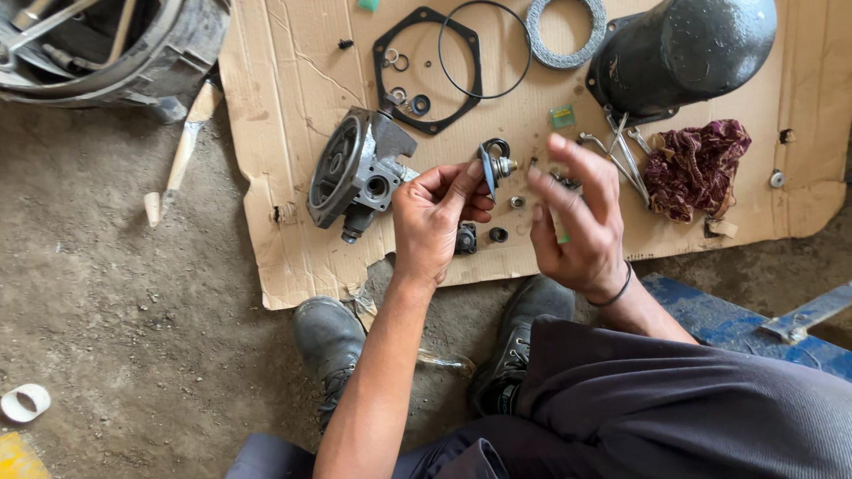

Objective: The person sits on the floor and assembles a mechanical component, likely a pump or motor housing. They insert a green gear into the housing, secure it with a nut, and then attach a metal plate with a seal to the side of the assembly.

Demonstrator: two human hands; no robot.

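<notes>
Two hands work over a cardboard sheet point(293, 80) laid on a dirt floor point(115, 293). My left hand point(435, 217) pinches a small fitting point(495, 164), a dark ring on a metal stem, between thumb and fingertips, raised just above the cardboard. My right hand point(572, 222) hovers beside it with fingers spread and loose; something small and green shows at the palm edge, but I cannot tell whether the hand holds it. A few parts behind that hand are hidden.

Left of the fitting lies a grey housing point(355, 168). Above it sit a black gasket point(426, 71), a thin ring point(486, 49) and a grey ring point(565, 34), the last cut off by the top edge. A dark cover point(692, 44) is also cropped there. Wrenches point(621, 151) lie beside a maroon rag point(697, 164). Small washers and nuts near the hands are too tiny to make out.

A tyre-like rim point(106, 44) is cropped at top left. My boots point(333, 341) rest on the dirt, and a blue board point(737, 328) lies at right.
</notes>
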